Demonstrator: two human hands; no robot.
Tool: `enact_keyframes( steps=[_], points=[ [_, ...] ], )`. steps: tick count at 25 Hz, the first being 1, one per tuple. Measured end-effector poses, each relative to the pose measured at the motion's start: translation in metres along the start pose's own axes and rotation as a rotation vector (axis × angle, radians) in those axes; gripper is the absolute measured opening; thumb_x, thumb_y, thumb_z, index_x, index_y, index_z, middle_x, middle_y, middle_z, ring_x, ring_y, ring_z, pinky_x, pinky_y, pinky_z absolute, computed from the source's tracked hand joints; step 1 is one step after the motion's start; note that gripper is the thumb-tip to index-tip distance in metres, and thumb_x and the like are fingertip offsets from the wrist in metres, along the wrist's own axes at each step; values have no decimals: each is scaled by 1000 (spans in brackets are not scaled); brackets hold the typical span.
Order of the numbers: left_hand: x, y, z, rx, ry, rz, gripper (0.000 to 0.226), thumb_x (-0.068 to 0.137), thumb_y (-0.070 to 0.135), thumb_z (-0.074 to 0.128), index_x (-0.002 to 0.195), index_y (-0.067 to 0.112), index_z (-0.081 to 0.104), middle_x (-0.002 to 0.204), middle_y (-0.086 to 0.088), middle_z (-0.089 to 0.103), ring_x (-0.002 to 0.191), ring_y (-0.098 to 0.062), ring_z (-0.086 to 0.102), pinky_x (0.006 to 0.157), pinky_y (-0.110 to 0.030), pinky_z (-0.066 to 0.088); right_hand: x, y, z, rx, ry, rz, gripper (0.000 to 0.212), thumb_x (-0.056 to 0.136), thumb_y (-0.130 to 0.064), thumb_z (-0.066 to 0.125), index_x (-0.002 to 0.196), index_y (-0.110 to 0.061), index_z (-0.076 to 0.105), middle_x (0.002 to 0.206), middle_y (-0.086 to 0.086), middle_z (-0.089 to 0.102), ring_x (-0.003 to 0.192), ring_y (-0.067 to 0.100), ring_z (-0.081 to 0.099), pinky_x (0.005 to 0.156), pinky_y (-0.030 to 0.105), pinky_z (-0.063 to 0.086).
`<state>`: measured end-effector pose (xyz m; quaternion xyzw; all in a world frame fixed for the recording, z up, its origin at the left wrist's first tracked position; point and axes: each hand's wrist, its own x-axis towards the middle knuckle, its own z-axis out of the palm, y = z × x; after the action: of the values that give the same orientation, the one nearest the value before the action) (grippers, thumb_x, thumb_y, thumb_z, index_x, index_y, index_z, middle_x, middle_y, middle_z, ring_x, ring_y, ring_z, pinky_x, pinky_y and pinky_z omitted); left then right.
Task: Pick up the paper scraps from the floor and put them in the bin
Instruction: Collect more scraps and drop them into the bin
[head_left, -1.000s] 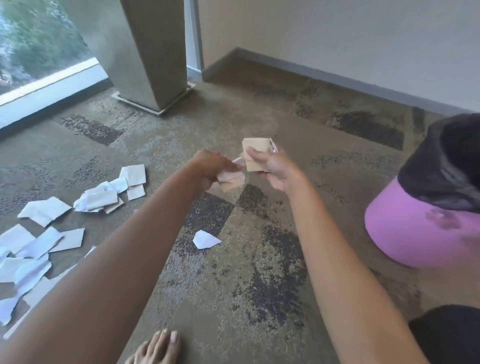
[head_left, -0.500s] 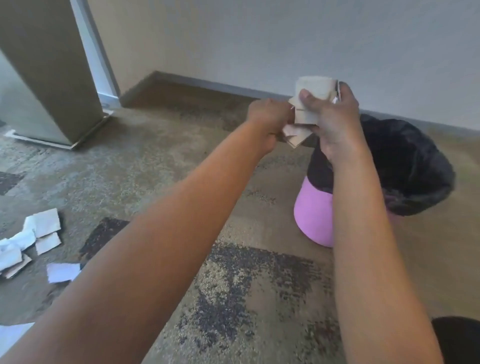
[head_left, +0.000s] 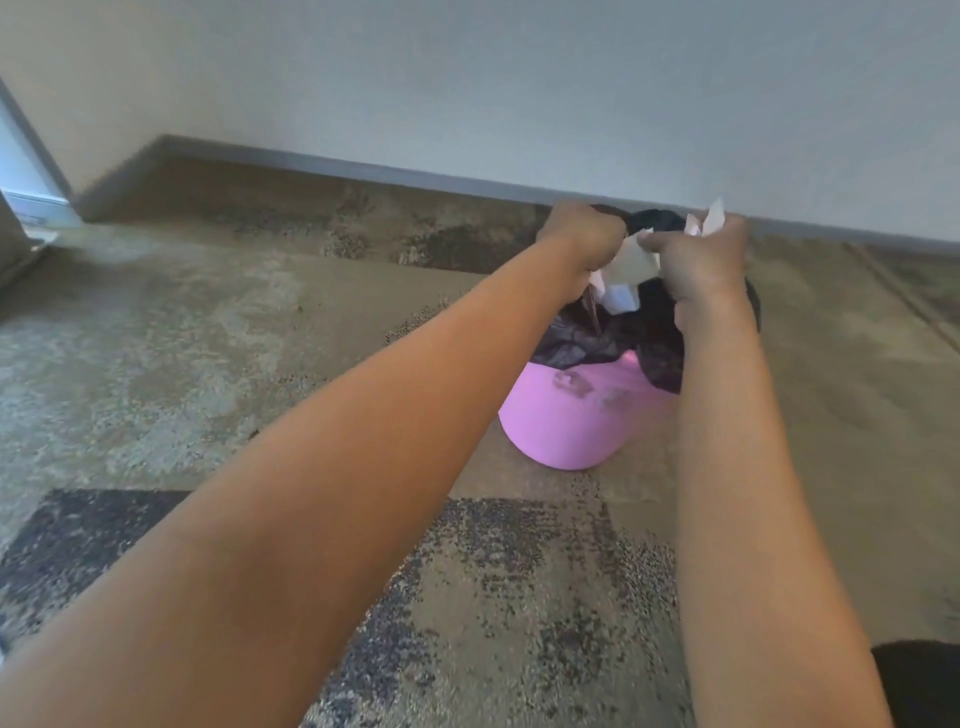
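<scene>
A pink bin with a black liner stands on the carpet near the wall. Both my hands are held over its open top. My left hand is closed around white and pale paper scraps that hang down between the hands above the liner. My right hand is closed on more paper scraps, with a white corner sticking up past its fingers. The scraps on the floor are out of view.
A grey baseboard and pale wall run behind the bin. Patterned brown and dark carpet spreads to the left and front. A column base edge shows at far left. Dark clothing sits at bottom right.
My view has turned right, away from the scraps on the floor. Both hands carried the scraps from beside the bin to directly over its opening, and the bin now sits centred.
</scene>
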<state>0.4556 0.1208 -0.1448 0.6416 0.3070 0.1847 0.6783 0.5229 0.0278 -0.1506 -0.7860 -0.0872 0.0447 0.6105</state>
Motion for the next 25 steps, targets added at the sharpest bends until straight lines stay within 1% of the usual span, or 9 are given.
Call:
enact_keyframes(
  steps=[2, 4, 7, 9, 11, 14, 16, 20, 25],
  points=[
    [-8, 3, 2, 13, -44, -42, 21, 91, -2, 41, 76, 8, 52, 78, -9, 54, 77, -23, 56, 58, -25, 43, -2, 3, 0, -60, -34, 76, 95, 61, -26, 86, 140, -15, 34, 140, 10, 46, 115, 27, 56, 88, 38, 54],
    [-13, 7, -1, 15, -113, -74, 20, 93, 0, 36, 97, 2, 56, 101, -14, 58, 97, -29, 59, 76, -35, 52, -4, 3, 1, -145, -74, 96, 104, 57, -33, 89, 141, -19, 29, 144, 9, 43, 120, 26, 50, 93, 38, 48],
    [-20, 9, -11, 46, -168, -97, 35, 96, 3, 32, 128, 1, 47, 137, -16, 46, 126, -34, 44, 98, -56, 47, -7, -2, 8, -162, -122, 80, 100, 57, -35, 90, 140, -19, 36, 140, 10, 48, 120, 30, 55, 99, 45, 50],
    [-23, 8, -19, -1, -142, -64, 37, 97, 2, 34, 132, 2, 45, 122, -8, 48, 111, -26, 48, 93, -50, 53, -13, -7, 19, -112, -140, 64, 89, 61, -31, 86, 138, -17, 43, 137, 12, 52, 118, 30, 58, 98, 45, 51],
    [-26, 8, -32, -99, -72, -29, 27, 96, 1, 40, 120, 2, 52, 98, -3, 53, 87, -18, 54, 86, -44, 58, -23, -13, 33, -104, -116, 18, 80, 70, -29, 81, 138, -19, 42, 138, 10, 49, 122, 28, 53, 99, 39, 49],
    [-30, 4, -69, -158, 79, 1, 18, 94, -1, 48, 103, -1, 62, 85, -7, 61, 70, -17, 58, 68, -32, 60, -43, -27, 65, -87, -90, -101, 66, 79, -25, 72, 136, -23, 39, 139, 6, 44, 127, 25, 44, 96, 33, 47],
    [-36, -1, -99, -165, 180, 9, 16, 94, -2, 45, 93, 2, 61, 81, -7, 58, 68, -18, 58, 64, -30, 59, -60, -34, 89, -68, -97, -160, 57, 81, -22, 66, 132, -24, 41, 136, 4, 44, 127, 24, 43, 98, 35, 46],
    [-55, -25, -179, -149, 443, -32, 21, 95, 5, 47, 111, 4, 60, 83, -4, 56, 77, -19, 56, 74, -36, 61, -112, -39, 150, -62, -170, -281, 46, 85, -23, 64, 127, -24, 46, 134, 0, 45, 128, 20, 41, 104, 36, 41],
    [-100, -72, -274, -149, 691, -136, 23, 95, 8, 48, 113, 4, 63, 91, -3, 58, 78, -17, 57, 57, -27, 58, -191, -31, 222, -26, -352, -337, 43, 84, -19, 69, 123, -19, 51, 131, 3, 47, 121, 18, 43, 85, 16, 28]
  ],
)
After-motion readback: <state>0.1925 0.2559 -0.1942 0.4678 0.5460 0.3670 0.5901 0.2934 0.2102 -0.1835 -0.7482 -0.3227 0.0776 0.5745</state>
